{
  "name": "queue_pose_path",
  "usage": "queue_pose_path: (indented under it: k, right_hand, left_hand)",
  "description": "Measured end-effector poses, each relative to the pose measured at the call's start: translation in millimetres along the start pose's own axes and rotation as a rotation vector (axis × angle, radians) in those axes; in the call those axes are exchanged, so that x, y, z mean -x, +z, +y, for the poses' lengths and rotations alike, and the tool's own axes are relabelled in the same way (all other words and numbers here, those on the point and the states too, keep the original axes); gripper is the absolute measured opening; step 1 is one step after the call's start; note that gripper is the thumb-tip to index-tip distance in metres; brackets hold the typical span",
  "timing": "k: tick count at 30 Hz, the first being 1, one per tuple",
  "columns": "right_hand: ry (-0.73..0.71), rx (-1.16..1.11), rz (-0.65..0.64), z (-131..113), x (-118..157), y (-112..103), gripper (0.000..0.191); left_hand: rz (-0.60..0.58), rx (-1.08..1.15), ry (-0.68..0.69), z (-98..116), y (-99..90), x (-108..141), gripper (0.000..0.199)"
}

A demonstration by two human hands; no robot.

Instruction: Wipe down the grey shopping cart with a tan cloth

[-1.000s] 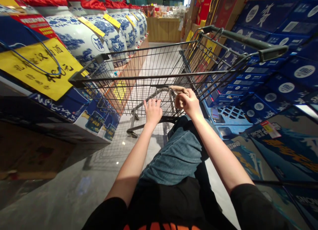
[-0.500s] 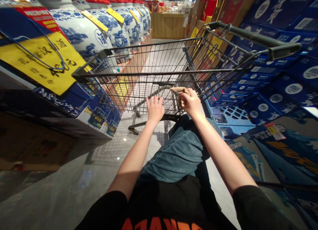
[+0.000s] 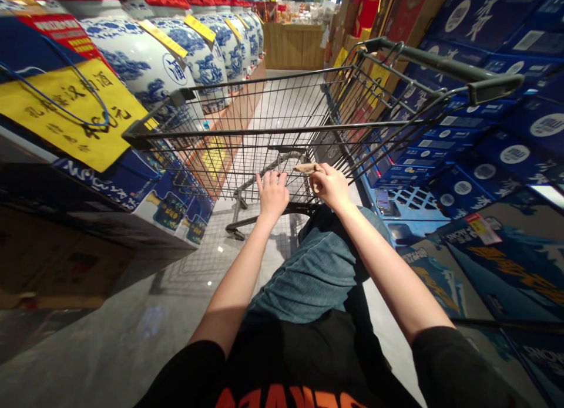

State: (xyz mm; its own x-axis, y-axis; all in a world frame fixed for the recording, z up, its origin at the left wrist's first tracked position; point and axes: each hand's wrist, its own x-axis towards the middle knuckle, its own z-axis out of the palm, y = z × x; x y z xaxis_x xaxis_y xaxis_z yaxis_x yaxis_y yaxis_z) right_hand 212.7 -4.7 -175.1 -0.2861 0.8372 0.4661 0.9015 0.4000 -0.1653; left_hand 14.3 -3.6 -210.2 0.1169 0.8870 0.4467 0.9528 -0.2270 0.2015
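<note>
Right in front of me stands a wire shopping cart [image 3: 282, 131], side-on, with its grey handle [image 3: 445, 64] at the upper right. My left hand [image 3: 273, 195] is at the cart's near mesh side, fingers stretched out and apart; I cannot tell how firmly they touch the wires. Closed round a crumpled brown cloth [image 3: 307, 168], my right hand [image 3: 330, 186] is also at that side, a little to the right. A corner of the cloth sticks out leftward past the fingers. Part of it is hidden in the hand.
Big blue-and-white jars [image 3: 132, 56] with red cloth tops line the left. Gift boxes [image 3: 176, 214] with a yellow price sign [image 3: 79, 114] stand nearer. On the right are stacked blue cartons [image 3: 480, 20] and a blue plastic pallet [image 3: 414, 202]. A wooden counter [image 3: 293, 44] closes the aisle.
My right hand has moved slightly down and left with the cloth, which now shows less below the fingers. My left hand stays nearly in place. The view has shifted a little.
</note>
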Motion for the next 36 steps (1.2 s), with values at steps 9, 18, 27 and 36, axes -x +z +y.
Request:
queue_pose_path:
  k: [9, 18, 27, 36]
  right_hand:
    - [0.090, -0.085, 0.228, 10, -3, -1, 0.021]
    - [-0.006, -0.047, 0.024, 6, -3, 0, 0.022]
    - [0.033, -0.081, 0.164, 12, -3, 1, 0.023]
    - [0.082, -0.128, 0.249, 16, -7, -7, 0.026]
  left_hand:
    - [-0.006, -0.013, 0.012, -1, -1.0, 1, 0.049]
    - [-0.002, -0.002, 0.002, -1, -0.9, 0, 0.050]
    - [0.000, 0.000, 0.003, -1, 0.3, 0, 0.050]
    - [-0.005, -0.002, 0.013, -2, -0.1, 1, 0.049]
